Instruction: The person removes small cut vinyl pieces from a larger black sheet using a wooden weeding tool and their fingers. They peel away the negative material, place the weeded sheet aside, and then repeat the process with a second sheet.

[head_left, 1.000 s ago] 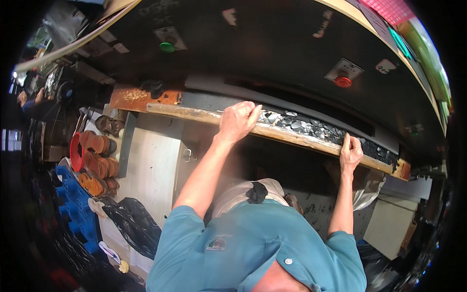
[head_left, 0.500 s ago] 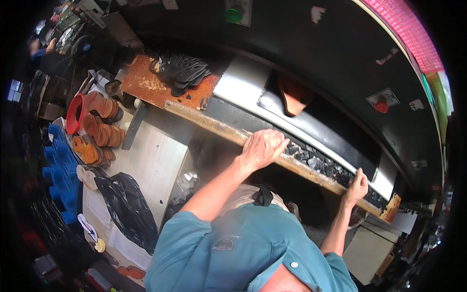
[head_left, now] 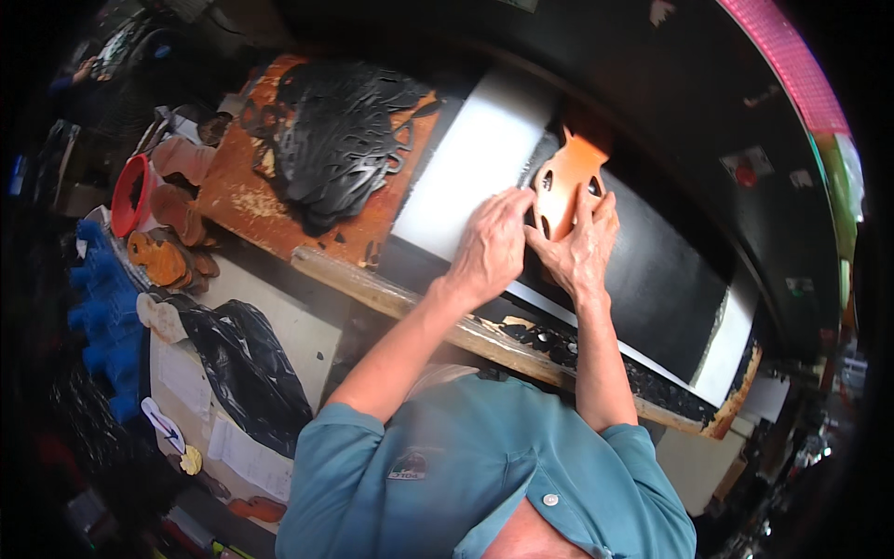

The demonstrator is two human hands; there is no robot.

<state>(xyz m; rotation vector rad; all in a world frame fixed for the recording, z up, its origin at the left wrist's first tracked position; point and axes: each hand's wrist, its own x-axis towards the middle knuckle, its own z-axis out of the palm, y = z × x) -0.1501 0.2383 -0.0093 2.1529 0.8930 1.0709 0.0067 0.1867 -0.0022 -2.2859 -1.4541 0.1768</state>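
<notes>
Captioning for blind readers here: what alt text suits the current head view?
A person's right hand touches a slotted orange piece on a black surface, the left hand beside it. A worn board at left holds heaped black pieces.

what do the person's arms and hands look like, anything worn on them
The teal shirt has short sleeves, leaving the forearms bare. The left hand and right hand are ungloved; no watch or bracelet shows.
</notes>
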